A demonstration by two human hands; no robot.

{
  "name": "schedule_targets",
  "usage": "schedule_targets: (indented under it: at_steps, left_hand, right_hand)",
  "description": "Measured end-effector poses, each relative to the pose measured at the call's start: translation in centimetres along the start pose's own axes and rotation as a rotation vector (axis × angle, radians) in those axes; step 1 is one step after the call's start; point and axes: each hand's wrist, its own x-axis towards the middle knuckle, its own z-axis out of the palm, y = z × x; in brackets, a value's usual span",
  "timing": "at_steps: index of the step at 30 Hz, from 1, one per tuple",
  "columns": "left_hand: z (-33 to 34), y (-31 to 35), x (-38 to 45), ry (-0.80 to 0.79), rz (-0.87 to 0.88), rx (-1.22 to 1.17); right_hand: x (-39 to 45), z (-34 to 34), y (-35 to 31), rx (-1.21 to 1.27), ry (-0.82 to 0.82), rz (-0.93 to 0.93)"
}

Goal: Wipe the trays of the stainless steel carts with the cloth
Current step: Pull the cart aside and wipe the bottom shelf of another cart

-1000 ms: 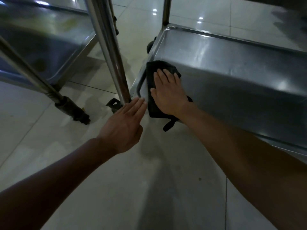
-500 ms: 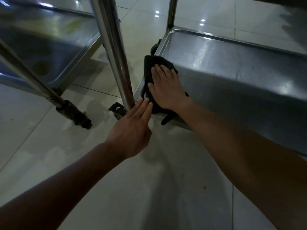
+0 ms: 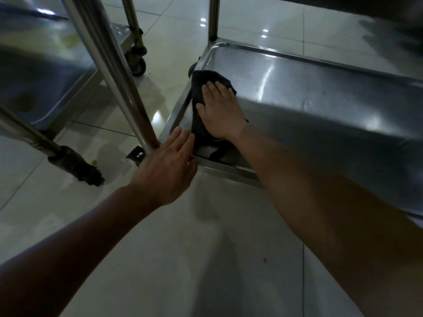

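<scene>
Since the earlier frames the right hand (image 3: 220,112) is sliding the cloth (image 3: 207,104) farther from the body along the tray's left edge, while the left hand (image 3: 170,163) is creeping forward onto the near-left corner by the cart post (image 3: 119,81). Right hand is lying flat, fingers straight and spread, pressing the dark cloth down onto the lower tray (image 3: 320,106); it is not gripping. Left hand is open too, fingers relaxed, touching the tray rim just beside the cloth's near end, holding nothing. Cloth is sitting directly under the right palm, so right hand is nearer. Its long axis is running away from the body, parallel to the left rim, far end pointing toward the far-left corner. Unwiped tray is stretching rightward of both hands; the next pass likely needs to be going that way.
</scene>
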Motion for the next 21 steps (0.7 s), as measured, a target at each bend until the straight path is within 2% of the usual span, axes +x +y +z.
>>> schedule_targets:
  at_steps: [10,21]
  left_hand:
    - [1.5,5.0,3.5,-0.063,0.071,-0.007]
    - [4.2,14.8,8.0,-0.1,0.223,0.034]
  right_hand:
    - [-5.7,-0.9,9.0,0.005,0.045,0.086]
    - [-12.4,-2.2,17.9,-0.003,0.071,0.219]
